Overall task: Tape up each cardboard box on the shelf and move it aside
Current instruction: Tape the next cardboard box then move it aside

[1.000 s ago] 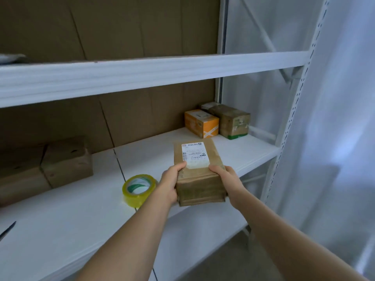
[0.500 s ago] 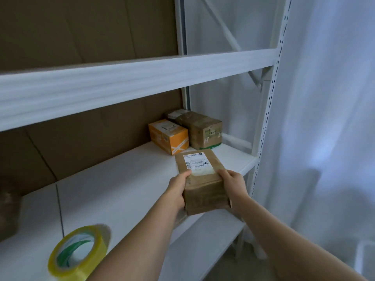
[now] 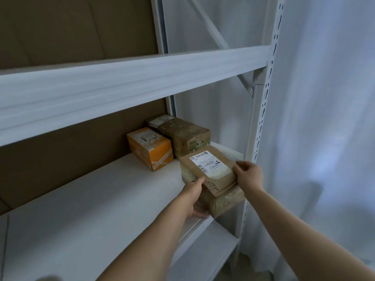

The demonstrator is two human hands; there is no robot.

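Both hands hold a brown cardboard box [image 3: 211, 179] with a white shipping label on top, at the right end of the white shelf [image 3: 97, 203]. My left hand [image 3: 194, 196] grips its left side and near bottom edge. My right hand [image 3: 248, 175] grips its right side by the label. The box sits tilted over the shelf's front right corner; I cannot tell whether it rests on the board. Just behind it stand an orange box [image 3: 151, 148] and a brown taped box [image 3: 182, 134] against the back.
A white shelf beam [image 3: 129, 86] runs overhead. The perforated upright post [image 3: 261, 110] stands right beside the box. A lower shelf board [image 3: 205, 258] lies below. A white curtain [image 3: 328, 138] hangs on the right. Brown cardboard backing [image 3: 67, 147] lines the rear.
Both hands carried the labelled box rightward and farther in, up to the orange and brown boxes. The view swung right, so the yellow tape roll and left boxes left the frame.
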